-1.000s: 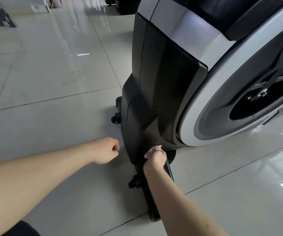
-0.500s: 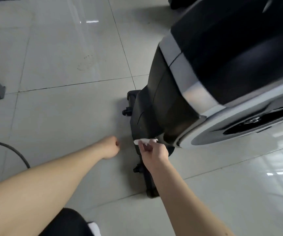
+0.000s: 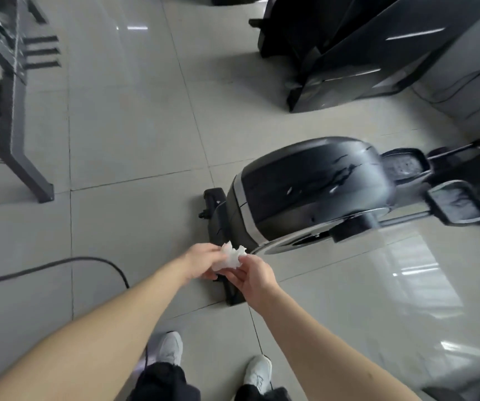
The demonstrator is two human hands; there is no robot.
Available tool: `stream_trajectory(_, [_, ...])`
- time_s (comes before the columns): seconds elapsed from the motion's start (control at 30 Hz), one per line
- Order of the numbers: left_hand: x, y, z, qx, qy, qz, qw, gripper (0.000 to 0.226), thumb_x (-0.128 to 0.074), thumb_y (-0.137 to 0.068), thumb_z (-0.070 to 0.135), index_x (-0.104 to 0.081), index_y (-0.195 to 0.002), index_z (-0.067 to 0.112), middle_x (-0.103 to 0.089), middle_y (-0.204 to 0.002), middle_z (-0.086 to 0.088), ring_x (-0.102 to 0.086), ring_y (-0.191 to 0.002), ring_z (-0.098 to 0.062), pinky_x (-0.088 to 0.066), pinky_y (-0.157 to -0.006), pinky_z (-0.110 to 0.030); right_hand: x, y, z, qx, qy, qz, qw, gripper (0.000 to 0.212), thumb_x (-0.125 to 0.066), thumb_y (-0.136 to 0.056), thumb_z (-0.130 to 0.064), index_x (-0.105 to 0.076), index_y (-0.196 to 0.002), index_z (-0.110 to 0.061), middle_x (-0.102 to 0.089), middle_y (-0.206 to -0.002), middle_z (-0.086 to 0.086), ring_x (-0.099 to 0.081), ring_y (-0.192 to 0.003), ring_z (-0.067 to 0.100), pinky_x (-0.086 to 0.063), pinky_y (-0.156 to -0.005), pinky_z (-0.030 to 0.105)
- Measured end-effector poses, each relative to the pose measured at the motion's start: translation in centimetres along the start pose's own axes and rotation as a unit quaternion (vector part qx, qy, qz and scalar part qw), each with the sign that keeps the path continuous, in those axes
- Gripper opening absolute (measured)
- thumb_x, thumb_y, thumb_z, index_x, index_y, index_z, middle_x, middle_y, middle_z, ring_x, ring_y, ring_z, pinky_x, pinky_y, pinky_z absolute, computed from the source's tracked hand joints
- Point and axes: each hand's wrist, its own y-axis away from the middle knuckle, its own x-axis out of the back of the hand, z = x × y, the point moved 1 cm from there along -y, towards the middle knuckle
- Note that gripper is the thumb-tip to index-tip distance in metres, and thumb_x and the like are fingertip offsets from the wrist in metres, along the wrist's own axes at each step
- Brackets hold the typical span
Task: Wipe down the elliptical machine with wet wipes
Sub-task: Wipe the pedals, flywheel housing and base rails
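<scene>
— On the tiled floor ahead, is the elliptical machine [image 3: 305, 192] done?

— Probably not; I'd guess the pedals remain. Left hand [image 3: 201, 261] and right hand [image 3: 253, 276] both pinch the crumpled wet wipe [image 3: 231, 257], held off the machine. A second ago the right alone pressed it to the lower housing, the left clenched empty.

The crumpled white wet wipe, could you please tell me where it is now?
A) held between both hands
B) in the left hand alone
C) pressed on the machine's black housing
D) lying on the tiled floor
A: the left hand and the right hand both hold the crumpled white wet wipe between their fingers.
</scene>
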Motion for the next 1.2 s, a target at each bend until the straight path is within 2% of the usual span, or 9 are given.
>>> stream_trajectory(0.23, [0.0,10.3,5.4,-0.070,-0.052,0.018,0.996,0.010,-0.072,-0.090,0.010,-0.066,-0.083,0.011,-0.070,-0.067,-0.002,-0.064,-0.063,-0.019,-0.051,-0.059,-0.032,-2.4,13.1,-5.3,0.027,0.127,0.053,0.990,0.018,-0.056,-0.101,-0.006,-0.063,-0.117,-0.003,-0.074,-0.108,0.021,-0.076,-0.091,0.029,-0.059,-0.068,0.031])
stream_trajectory(0.37, [0.4,12.6,8.0,-0.132,-0.060,-0.017,0.989,0.006,-0.071,-0.090,0.011,-0.066,-0.089,0.009,-0.075,-0.077,-0.007,-0.071,-0.076,-0.025,-0.053,-0.067,-0.037,-2.4,16.5,-6.8,0.055,0.159,0.095,0.981,0.011,-0.059,-0.101,-0.007,-0.062,-0.112,-0.006,-0.077,-0.099,0.017,-0.078,-0.088,0.026,-0.060,-0.073,0.032])
stream_trajectory(0.47, [0.7,13.8,9.6,-0.167,-0.083,-0.018,0.982,0.006,-0.073,-0.089,0.010,-0.067,-0.093,0.009,-0.075,-0.087,-0.009,-0.075,-0.086,-0.026,-0.055,-0.067,-0.031,-2.3,18.2,-7.0,0.077,0.145,0.130,0.978,0.008,-0.063,-0.100,-0.006,-0.065,-0.107,-0.005,-0.078,-0.095,0.017,-0.077,-0.081,0.024,-0.058,-0.063,0.028])
stream_trajectory(0.6, [1.5,14.9,11.0,-0.194,-0.101,-0.029,0.975,0.012,-0.073,-0.086,0.006,-0.064,-0.093,0.007,-0.071,-0.087,-0.013,-0.072,-0.073,-0.016,-0.050,-0.061,-0.028,-2.7,19.8,-6.5,0.105,0.117,0.174,0.972,0.010,-0.061,-0.093,0.006,-0.066,-0.092,-0.001,-0.073,-0.077,0.016,-0.067,-0.061,0.021,-0.053,-0.051,0.025])
stream_trajectory(0.8, [1.9,15.9,12.7,-0.222,-0.147,-0.073,0.961,0.014,-0.073,-0.087,0.012,-0.061,-0.094,0.007,-0.076,-0.085,-0.015,-0.068,-0.076,-0.019,-0.053,-0.067,-0.030,-3.4,20.2,-6.9,0.208,0.132,0.185,0.952,0.033,-0.049,-0.081,0.013,-0.072,-0.098,-0.004,-0.075,-0.092,0.011,-0.070,-0.078,0.023,-0.063,-0.071,0.032])
stream_trajectory(0.9, [1.8,15.6,13.2,-0.232,-0.153,-0.085,0.957,0.014,-0.072,-0.090,0.010,-0.060,-0.095,0.006,-0.076,-0.083,-0.013,-0.069,-0.074,-0.017,-0.054,-0.068,-0.029,-3.9,20.0,-7.4,0.220,0.189,0.127,0.949,0.036,-0.063,-0.068,0.000,-0.075,-0.099,-0.014,-0.076,-0.100,0.009,-0.074,-0.092,0.028,-0.062,-0.088,0.044])
stream_trajectory(1.03, [1.7,14.8,14.1,-0.223,-0.130,-0.087,0.962,0.020,-0.075,-0.091,0.013,-0.057,-0.095,0.004,-0.074,-0.076,-0.008,-0.071,-0.071,-0.017,-0.054,-0.064,-0.026,-3.3,18.8,-8.0,0.243,0.259,0.123,0.927,0.020,-0.084,-0.078,-0.020,-0.075,-0.096,-0.019,-0.077,-0.091,0.000,-0.075,-0.086,0.027,-0.063,-0.083,0.044])
stream_trajectory(1.13, [1.6,13.9,15.5,-0.210,-0.106,-0.081,0.969,0.025,-0.077,-0.091,0.014,-0.052,-0.088,0.008,-0.073,-0.074,-0.007,-0.073,-0.073,-0.022,-0.053,-0.064,-0.028,-2.6,17.9,-10.2,0.263,0.251,0.131,0.922,0.010,-0.080,-0.087,-0.021,-0.074,-0.089,-0.014,-0.076,-0.079,0.000,-0.071,-0.070,0.019,-0.062,-0.076,0.038])
stream_trajectory(1.2, [1.5,13.4,16.8,-0.197,-0.082,-0.075,0.974,0.028,-0.076,-0.092,0.015,-0.049,-0.085,0.011,-0.073,-0.075,-0.007,-0.074,-0.076,-0.024,-0.053,-0.065,-0.030,-2.3,17.2,-12.0,0.254,0.229,0.114,0.933,0.009,-0.076,-0.091,-0.019,-0.075,-0.092,-0.011,-0.077,-0.082,0.004,-0.074,-0.074,0.018,-0.063,-0.080,0.038])
